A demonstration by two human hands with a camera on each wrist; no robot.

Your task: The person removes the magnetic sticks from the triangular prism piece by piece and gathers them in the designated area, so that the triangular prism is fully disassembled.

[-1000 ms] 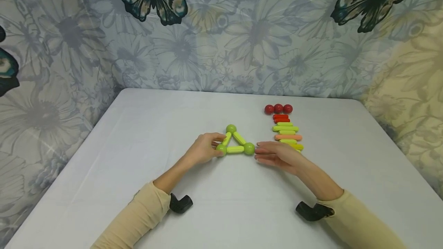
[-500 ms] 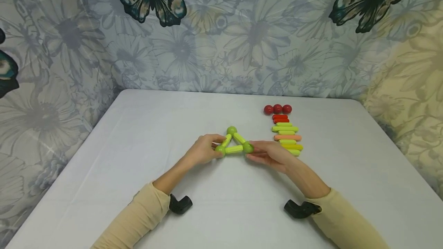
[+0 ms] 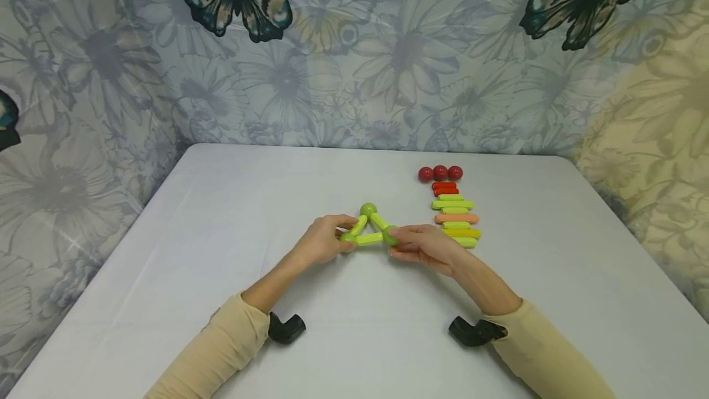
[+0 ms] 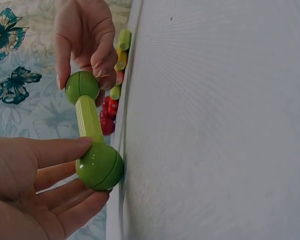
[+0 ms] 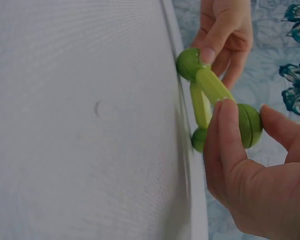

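A triangle of light-green rods [image 3: 369, 239] joined by green balls [image 3: 368, 209] is between the two hands. My left hand [image 3: 324, 239] pinches the ball at its near left corner; the left wrist view shows thumb and fingers about that ball [image 4: 101, 167]. At the near right corner, my right hand [image 3: 429, 246] grips another ball between thumb and fingers, and the right wrist view shows this ball [image 5: 249, 126] tilted up off the table. The far corner ball appears low, close to the tabletop.
Right of the triangle a column of loose rods lies on the white table [image 3: 354, 337]: light-green, yellow, an orange rod [image 3: 456, 218] and red rods [image 3: 445, 188]. Behind them sit red balls [image 3: 440, 172] in a row. A patterned wall [image 3: 354, 66] stands behind the table.
My right hand has come left and taken hold of the triangle's right corner ball, which has risen a little. The left hand keeps its grip at the left corner.
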